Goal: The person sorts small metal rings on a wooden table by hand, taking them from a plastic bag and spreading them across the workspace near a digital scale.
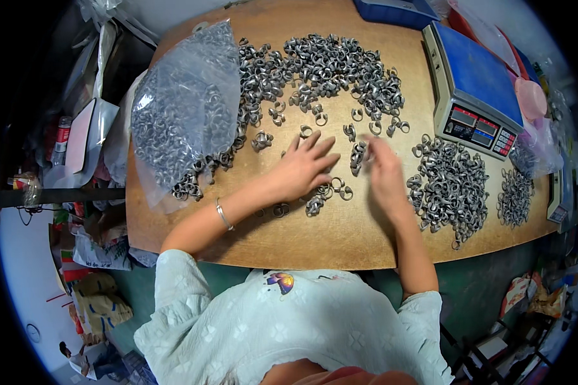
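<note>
A brown table top [340, 237] carries heaps of small grey metal clips. My left hand [305, 168] lies flat on the wood with fingers spread, resting over a few loose clips [331, 190]. My right hand [384, 172] is blurred, fingers bunched near a small cluster of clips [358, 156]; whether it grips one I cannot tell. A large heap of clips [331, 67] spreads across the far side. A second heap [449, 189] lies right of my right hand, and a smaller one [515, 197] sits further right.
A clear plastic bag [183, 106] full of clips lies at the far left of the table. A weighing scale with a blue platform [475, 80] stands at the far right. A blue tray [395, 11] is at the back. Bags and clutter fill the floor at left.
</note>
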The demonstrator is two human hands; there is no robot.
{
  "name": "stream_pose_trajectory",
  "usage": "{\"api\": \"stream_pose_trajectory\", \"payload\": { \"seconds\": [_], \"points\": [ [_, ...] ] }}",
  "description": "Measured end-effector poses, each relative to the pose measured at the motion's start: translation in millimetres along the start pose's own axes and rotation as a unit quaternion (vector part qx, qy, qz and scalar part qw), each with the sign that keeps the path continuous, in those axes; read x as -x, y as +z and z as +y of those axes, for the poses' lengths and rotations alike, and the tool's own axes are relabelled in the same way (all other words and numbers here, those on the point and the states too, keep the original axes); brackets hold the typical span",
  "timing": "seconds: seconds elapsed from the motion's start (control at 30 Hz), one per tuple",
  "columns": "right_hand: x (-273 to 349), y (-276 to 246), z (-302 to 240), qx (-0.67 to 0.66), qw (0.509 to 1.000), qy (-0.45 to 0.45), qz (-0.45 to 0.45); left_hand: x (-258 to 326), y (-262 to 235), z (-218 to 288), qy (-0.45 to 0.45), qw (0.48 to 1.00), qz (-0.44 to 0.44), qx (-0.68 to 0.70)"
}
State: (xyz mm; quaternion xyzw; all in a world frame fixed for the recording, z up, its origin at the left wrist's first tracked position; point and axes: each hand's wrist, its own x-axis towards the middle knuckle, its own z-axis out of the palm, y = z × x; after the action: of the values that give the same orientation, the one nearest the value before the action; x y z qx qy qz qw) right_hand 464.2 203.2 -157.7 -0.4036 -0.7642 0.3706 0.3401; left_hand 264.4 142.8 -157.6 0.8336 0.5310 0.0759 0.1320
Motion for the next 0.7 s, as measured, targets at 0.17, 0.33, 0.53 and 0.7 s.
{"api": "stream_pose_trajectory", "payload": {
  "seconds": [0.17, 0.33, 0.53, 0.7],
  "points": [
    [-9.2, -22.6, 19.6, 0.284, 0.958, 0.044, 0.02, 29.7, -5.8, 8.3, 0.052, 0.992, -0.008, 0.115],
    [11.6, 17.5, -12.2, 0.254, 0.96, 0.009, -0.121, 33.1, -10.6, -3.3, -0.03, 0.969, 0.137, 0.204],
    [-1.8, 13.2, 3.6, 0.025, 0.998, -0.054, 0.007, -12.8, -19.5, 2.5, -0.031, 0.978, 0.141, 0.148],
    [-29.6, -17.3, 38.8, 0.292, 0.932, -0.065, 0.207, -50.0, 2.5, 14.7, 0.057, 0.992, 0.093, 0.067]
  ]
}}
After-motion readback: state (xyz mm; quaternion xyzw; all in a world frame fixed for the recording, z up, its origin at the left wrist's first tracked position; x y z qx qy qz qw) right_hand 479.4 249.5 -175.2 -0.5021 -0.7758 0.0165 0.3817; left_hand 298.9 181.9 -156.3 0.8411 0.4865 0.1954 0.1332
